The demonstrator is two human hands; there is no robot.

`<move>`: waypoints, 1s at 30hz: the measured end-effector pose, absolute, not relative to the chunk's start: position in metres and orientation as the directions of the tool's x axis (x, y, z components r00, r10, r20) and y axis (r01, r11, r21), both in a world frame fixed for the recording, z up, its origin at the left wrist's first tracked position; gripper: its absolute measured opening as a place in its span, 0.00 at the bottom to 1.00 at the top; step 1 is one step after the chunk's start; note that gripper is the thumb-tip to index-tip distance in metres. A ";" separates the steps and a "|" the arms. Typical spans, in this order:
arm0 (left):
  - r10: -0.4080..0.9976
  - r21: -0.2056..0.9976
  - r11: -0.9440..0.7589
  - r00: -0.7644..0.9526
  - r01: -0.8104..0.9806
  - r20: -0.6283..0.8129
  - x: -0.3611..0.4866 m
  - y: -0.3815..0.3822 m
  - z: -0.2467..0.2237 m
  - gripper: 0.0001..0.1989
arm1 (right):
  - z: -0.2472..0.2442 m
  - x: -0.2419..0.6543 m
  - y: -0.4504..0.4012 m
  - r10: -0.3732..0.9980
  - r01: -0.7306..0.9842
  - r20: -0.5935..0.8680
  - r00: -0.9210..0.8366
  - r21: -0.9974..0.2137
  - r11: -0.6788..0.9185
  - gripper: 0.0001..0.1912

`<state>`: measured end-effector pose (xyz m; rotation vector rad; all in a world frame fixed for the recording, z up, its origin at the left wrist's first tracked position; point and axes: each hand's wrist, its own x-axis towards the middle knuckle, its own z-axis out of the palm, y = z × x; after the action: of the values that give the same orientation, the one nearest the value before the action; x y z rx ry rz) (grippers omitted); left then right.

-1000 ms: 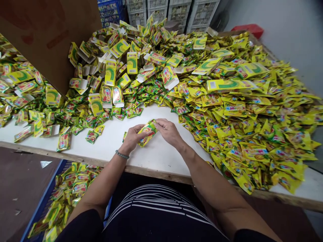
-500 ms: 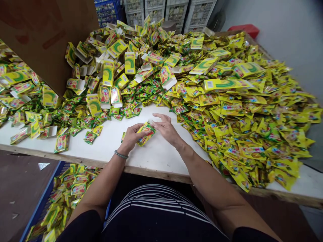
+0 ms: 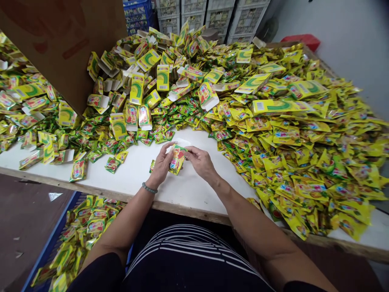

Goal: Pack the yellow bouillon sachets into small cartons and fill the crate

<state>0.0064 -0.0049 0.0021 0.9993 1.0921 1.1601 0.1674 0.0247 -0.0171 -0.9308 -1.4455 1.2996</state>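
My left hand, with a beaded bracelet at its wrist, is closed around a small yellow-green candy box printed with red fruit. The box is held tilted just above the white tabletop. My right hand pinches the upper right edge of that box between thumb and fingers; its fingertips are partly hidden. A small green sachet peeks out beside my left hand. Two more sachets lie on the table to the left.
A heap of yellow sachets covers the right side. Small boxes, many with end flaps open, are piled at the back. A large brown carton stands at left. Below the table edge is a blue crate of filled boxes. Grey crates are stacked behind.
The box has turned more upright, its printed front now facing me. My right hand has shifted from its top end to its right edge, with the fingers more curled. The view has moved slightly.
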 end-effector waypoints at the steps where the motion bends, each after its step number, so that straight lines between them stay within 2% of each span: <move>1: 0.987 0.975 0.152 0.082 -0.162 -0.140 0.006 -0.005 0.003 0.33 | -0.017 0.169 0.025 0.953 -0.008 0.155 -0.260 -0.987 0.158 0.20; 3: 0.982 0.976 0.176 0.099 -0.131 -0.164 0.006 -0.005 0.004 0.33 | -0.019 0.172 0.025 0.954 0.054 0.161 -0.254 -0.982 0.180 0.20; 5: 0.983 0.977 0.170 0.089 -0.128 -0.160 0.006 -0.004 0.003 0.31 | -0.020 0.175 0.026 0.954 0.037 0.163 -0.250 -0.983 0.178 0.18; 7: 0.989 0.980 0.143 0.063 -0.138 -0.136 0.005 -0.002 0.001 0.30 | -0.020 0.176 0.027 0.951 0.022 0.166 -0.260 -0.984 0.178 0.22; 9: 0.993 0.982 0.118 0.039 -0.147 -0.114 0.004 -0.001 -0.002 0.28 | -0.018 0.178 0.026 0.940 0.085 0.184 -0.288 -0.972 0.217 0.24; 11: 0.995 0.982 0.101 0.015 -0.162 -0.100 0.003 -0.001 -0.005 0.28 | -0.015 0.179 0.024 0.928 0.158 0.212 -0.306 -0.950 0.269 0.20; 16: 0.996 0.982 0.090 -0.014 -0.164 -0.093 0.003 -0.003 -0.001 0.28 | -0.011 0.180 0.023 0.926 0.082 0.234 -0.297 -0.960 0.269 0.16; 23: 0.992 0.984 0.130 0.014 -0.121 -0.129 0.002 -0.004 0.002 0.27 | -0.015 0.177 0.025 0.936 -0.131 0.104 -0.336 -0.989 0.063 0.17; 26: 0.994 0.988 0.109 0.022 -0.111 -0.107 0.002 -0.004 0.001 0.25 | -0.016 0.175 0.026 0.961 -0.185 0.016 -0.276 -0.982 -0.036 0.19; 30: 0.993 0.985 0.118 0.038 -0.129 -0.114 0.001 -0.004 0.001 0.24 | -0.017 0.178 0.028 0.951 -0.202 -0.062 -0.302 -0.971 -0.128 0.19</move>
<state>0.0006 -0.0040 0.0013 1.0422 1.1433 1.1617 0.1781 0.0279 -0.0167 -0.9547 -1.2024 1.5951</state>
